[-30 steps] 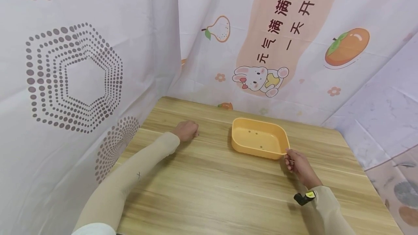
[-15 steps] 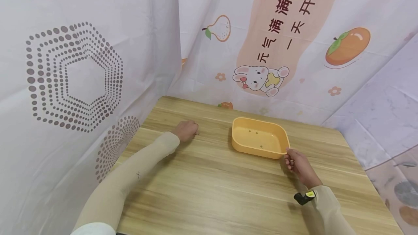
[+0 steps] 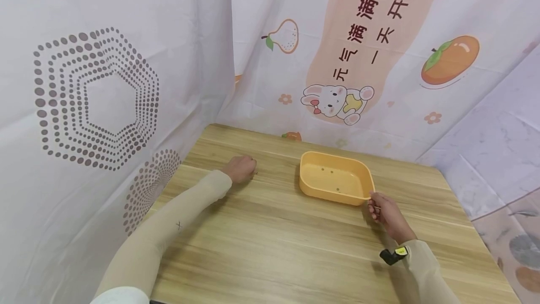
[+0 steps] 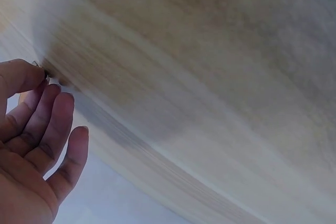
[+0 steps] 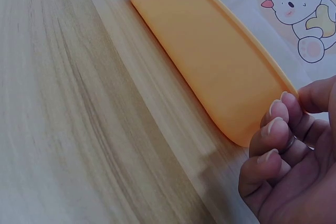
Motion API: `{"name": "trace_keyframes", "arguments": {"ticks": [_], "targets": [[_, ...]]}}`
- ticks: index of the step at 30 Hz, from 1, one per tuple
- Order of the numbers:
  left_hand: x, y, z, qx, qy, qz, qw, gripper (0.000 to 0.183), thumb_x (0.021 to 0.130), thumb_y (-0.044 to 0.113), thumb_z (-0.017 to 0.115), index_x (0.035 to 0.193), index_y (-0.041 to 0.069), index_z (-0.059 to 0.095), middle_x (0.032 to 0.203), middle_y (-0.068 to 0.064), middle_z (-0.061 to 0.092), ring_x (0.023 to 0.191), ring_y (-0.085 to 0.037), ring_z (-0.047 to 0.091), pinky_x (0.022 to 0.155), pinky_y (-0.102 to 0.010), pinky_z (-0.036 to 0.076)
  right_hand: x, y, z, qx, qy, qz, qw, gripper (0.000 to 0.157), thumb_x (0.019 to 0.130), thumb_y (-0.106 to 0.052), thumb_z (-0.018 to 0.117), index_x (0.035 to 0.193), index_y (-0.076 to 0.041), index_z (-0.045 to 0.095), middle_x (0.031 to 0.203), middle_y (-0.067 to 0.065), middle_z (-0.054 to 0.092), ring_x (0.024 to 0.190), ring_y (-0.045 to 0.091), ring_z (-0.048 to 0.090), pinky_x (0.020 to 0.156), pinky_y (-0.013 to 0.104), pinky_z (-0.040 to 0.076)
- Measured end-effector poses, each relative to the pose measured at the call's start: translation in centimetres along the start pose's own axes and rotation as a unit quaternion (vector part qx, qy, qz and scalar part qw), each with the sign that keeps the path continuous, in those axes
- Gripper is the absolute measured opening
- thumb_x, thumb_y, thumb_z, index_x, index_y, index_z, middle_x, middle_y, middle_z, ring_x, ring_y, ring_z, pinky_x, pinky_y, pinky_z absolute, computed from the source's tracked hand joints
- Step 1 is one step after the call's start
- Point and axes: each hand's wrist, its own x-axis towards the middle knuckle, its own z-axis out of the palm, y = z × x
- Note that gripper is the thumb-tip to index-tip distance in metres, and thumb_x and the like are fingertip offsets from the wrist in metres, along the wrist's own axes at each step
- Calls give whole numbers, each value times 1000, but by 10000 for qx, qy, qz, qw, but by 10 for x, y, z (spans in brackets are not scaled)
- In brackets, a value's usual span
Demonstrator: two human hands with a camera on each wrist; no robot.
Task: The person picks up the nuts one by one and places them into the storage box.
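Observation:
A shallow yellow plastic tray [image 3: 336, 197] with rounded corners stands on the wooden table. Its floor shows three small dark spots; whether they are loose pieces or holes I cannot tell. My right hand [image 3: 387, 217] pinches the tray's near right corner at the rim, thumb on top and fingers below. To the left of the tray, my left hand [image 3: 240, 169] is low at the table. In the left wrist view, its thumb and index finger pinch a tiny dark piece [image 4: 46, 74], mostly hidden by the fingertips. A small dark speck [image 3: 256, 173] shows beside that hand in the head view.
The wooden table [image 3: 278, 247] reaches a white curtain with dotted patterns [image 3: 177, 83] on the left. Behind the tray hangs a printed curtain [image 3: 261, 121] with a rabbit and fruits. A black device with a yellow label [image 3: 394, 255] sits on the right wrist.

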Motion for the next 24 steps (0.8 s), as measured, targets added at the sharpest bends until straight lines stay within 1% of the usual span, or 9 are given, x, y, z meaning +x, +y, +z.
{"name": "trace_keyframes", "arguments": {"ticks": [6,9,13,18,24], "targets": [[1,-1,3,46,65,-27,10000,15,93,17,58,85,7,64,76,1,55,63,-9,49,58,-21,48,0,0,0,35,27,-17,10000,39,102,-35,41,95,3,50,70,-1,51,56,10,47,51,26,40],[1,-1,4,43,113,-3,9999,14,93,17,58,82,8,62,74,2,53,61,-9,48,55,-20,46,0,1,0,26,16,-29,10000,40,102,-35,40,95,3,50,70,-1,51,56,10,47,51,26,40],[1,1,0,-8,118,5,9999,14,92,16,58,80,10,61,71,3,52,60,-9,49,53,-20,46,1,2,-1,43,1,-47,10000,39,103,-34,40,96,3,50,70,0,51,57,10,47,51,26,41],[0,4,-4,-44,38,-22,10000,15,92,15,58,79,11,59,71,4,53,59,-9,50,52,-19,45,0,2,0,46,20,-36,10000,39,103,-33,39,97,4,51,71,0,51,57,11,47,52,26,41],[2,4,-6,23,94,20,10000,20,92,14,56,72,14,53,68,4,49,56,-9,45,50,-19,42,-1,1,0,53,40,-33,10000,38,103,-33,39,95,3,51,71,1,51,57,11,47,51,26,41]]}}
